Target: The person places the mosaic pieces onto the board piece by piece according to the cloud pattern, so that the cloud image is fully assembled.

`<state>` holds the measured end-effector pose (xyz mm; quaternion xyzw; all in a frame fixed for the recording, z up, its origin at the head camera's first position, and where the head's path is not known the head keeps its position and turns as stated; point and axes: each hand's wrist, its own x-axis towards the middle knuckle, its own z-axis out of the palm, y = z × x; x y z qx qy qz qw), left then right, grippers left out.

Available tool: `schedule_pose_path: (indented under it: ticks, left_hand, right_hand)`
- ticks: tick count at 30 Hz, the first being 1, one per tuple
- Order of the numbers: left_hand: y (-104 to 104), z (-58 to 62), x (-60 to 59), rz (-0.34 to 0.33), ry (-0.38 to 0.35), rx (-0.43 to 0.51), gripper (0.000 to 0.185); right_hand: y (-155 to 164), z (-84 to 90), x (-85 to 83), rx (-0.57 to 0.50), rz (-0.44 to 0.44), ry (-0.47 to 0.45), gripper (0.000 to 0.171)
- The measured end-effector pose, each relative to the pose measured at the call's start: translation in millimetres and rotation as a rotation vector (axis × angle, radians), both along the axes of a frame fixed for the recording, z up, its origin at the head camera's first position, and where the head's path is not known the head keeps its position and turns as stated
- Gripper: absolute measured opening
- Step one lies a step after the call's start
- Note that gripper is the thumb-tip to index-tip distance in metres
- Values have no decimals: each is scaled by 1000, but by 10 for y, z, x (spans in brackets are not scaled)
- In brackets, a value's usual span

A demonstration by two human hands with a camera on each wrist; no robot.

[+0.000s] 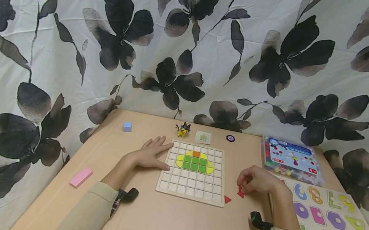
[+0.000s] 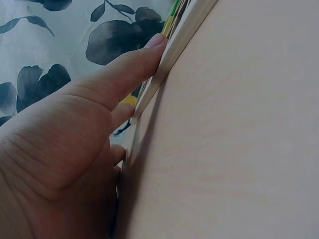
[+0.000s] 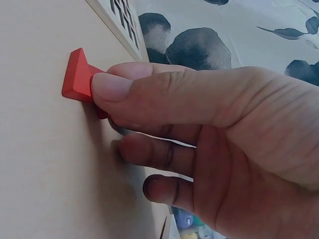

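A wooden grid board (image 1: 193, 187) lies in the middle of the table, with yellow, green and orange tiles (image 1: 194, 162) set in its upper rows. My left hand (image 1: 152, 153) lies flat beside the board's left edge (image 2: 172, 57), its thumb (image 2: 124, 67) straight and touching that edge. My right hand (image 1: 256, 180) is just right of the board and pinches a red triangular piece (image 1: 240, 192) (image 3: 77, 74) between thumb and fingers, down at the tabletop. A second red triangle (image 1: 227, 199) lies by the board's lower right corner.
A number puzzle board (image 1: 333, 225) and a clear box of beads (image 1: 291, 159) fill the right side. A pink block (image 1: 81, 177), a blue cube (image 1: 127, 126), a small yellow figure (image 1: 182, 130), a card (image 1: 203, 137) and a dark disc (image 1: 230, 138) lie around. A flowered curtain (image 1: 193, 47) hangs behind.
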<state>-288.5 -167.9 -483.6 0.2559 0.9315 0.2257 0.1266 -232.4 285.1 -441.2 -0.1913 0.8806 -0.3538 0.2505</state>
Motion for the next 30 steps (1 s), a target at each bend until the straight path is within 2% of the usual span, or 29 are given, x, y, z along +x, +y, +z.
schedule_pose_path:
  ticks: [15,21,23,30]
  left_hand:
    - [-5,6,-6,-3,-7,4,105]
    - [-9,-2,-11,-2,-5,1,105]
    - [-9,-4,-17,-2,-5,-1,106]
    - [-4,-5,-25,-4,-5,-3,105]
  right_hand:
    - [2,-41,-30,-50,-7,-20,15]
    - [-10,-64,-45,-96,17,-5,13]
    - [-24,-61,-45,-116,1,-5,12]
    - [-106,-49,-61,-196,-65,81,7]
